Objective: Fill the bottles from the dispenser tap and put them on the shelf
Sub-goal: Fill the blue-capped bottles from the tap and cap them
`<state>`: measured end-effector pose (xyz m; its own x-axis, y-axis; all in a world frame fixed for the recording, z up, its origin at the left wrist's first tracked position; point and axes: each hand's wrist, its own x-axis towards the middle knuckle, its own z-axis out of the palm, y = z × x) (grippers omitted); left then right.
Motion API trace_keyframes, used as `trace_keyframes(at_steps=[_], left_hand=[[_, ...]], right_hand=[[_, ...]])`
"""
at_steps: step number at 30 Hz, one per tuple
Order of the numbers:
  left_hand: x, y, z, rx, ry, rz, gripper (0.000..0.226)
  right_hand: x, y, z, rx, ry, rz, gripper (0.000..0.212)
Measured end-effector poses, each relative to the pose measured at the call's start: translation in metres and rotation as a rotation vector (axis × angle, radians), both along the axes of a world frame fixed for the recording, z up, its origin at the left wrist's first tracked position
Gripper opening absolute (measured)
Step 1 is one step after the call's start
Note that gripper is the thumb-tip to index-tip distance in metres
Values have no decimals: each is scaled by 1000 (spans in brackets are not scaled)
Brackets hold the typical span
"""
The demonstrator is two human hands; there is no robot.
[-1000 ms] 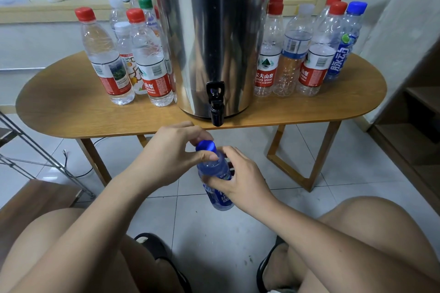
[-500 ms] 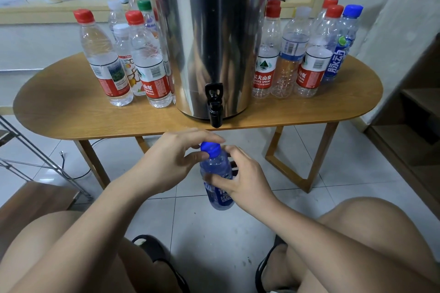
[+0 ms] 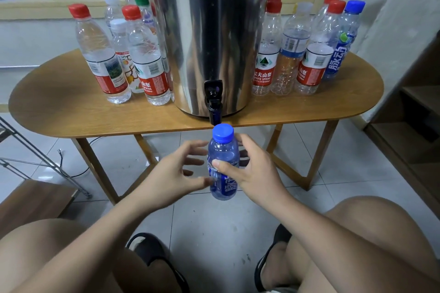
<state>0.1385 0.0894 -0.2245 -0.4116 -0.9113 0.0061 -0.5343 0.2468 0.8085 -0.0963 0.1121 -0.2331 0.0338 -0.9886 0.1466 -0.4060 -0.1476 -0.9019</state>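
Observation:
A blue bottle (image 3: 223, 169) with a blue cap (image 3: 222, 133) on it stands upright in the air just below the black tap (image 3: 213, 102) of the steel dispenser (image 3: 209, 31). My right hand (image 3: 252, 171) grips the bottle's body, thumb across the front. My left hand (image 3: 173, 173) is beside the bottle on its left with fingers spread and relaxed, off the cap; whether its fingertips touch the bottle I cannot tell.
The dispenser stands on an oval wooden table (image 3: 59, 112). Several capped bottles (image 3: 100, 54) stand left of it and several more (image 3: 307, 47) to its right. Wooden shelves (image 3: 414, 126) are at the right, a metal rack (image 3: 35, 157) at the left. My knees and sandals are below.
My left hand has let go of the blue cap and dropped to the bottle's left side with fingers spread. The bottle has risen closer to the tap.

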Motion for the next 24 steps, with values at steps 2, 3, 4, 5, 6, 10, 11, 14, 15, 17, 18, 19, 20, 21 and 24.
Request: trace_keyframes(at_steps=[2, 3, 4, 5, 6, 10, 11, 14, 15, 17, 18, 19, 20, 21, 24], left_hand=[[-7, 2, -8, 12, 10, 16, 94], [-11, 3, -11, 3, 22, 30, 99], [-14, 4, -13, -11, 29, 43, 102], [-18, 5, -15, -29, 34, 49, 103], [-21, 6, -15, -45, 42, 52, 101], [-29, 9, -16, -85, 56, 77, 81], [-28, 9, -15, -99, 47, 85, 79], [-24, 8, -10, -129, 22, 99, 75], [-23, 7, -8, -135, 23, 100, 76], [-19, 7, -1, -156, 22, 103, 76], [-17, 7, 3, -176, 15, 107, 76], [-14, 6, 8, -199, 12, 111, 75], [-11, 6, 15, -217, 17, 114, 75], [-8, 5, 23, -225, 35, 115, 77], [2, 2, 48, -226, 144, 135, 80]], right_hand=[[1, 0, 1, 3, -15, 0, 63], [1, 0, 1, 3, -22, -1, 64], [2, 1, 2, 2, -27, -2, 64], [2, 1, 1, 1, -30, -1, 64], [3, 1, 1, 1, -37, 2, 63], [4, 3, 0, 5, -65, 20, 60], [5, 3, 0, 11, -69, 27, 60], [6, 2, 4, 39, -93, 56, 58], [6, 1, 6, 46, -104, 72, 57], [7, 2, 9, 52, -116, 104, 57], [7, 2, 10, 51, -118, 117, 58], [7, 2, 10, 51, -118, 127, 60], [6, 2, 10, 55, -111, 138, 61], [5, 2, 10, 64, -94, 148, 63], [4, 3, 8, 121, -28, 172, 83]])
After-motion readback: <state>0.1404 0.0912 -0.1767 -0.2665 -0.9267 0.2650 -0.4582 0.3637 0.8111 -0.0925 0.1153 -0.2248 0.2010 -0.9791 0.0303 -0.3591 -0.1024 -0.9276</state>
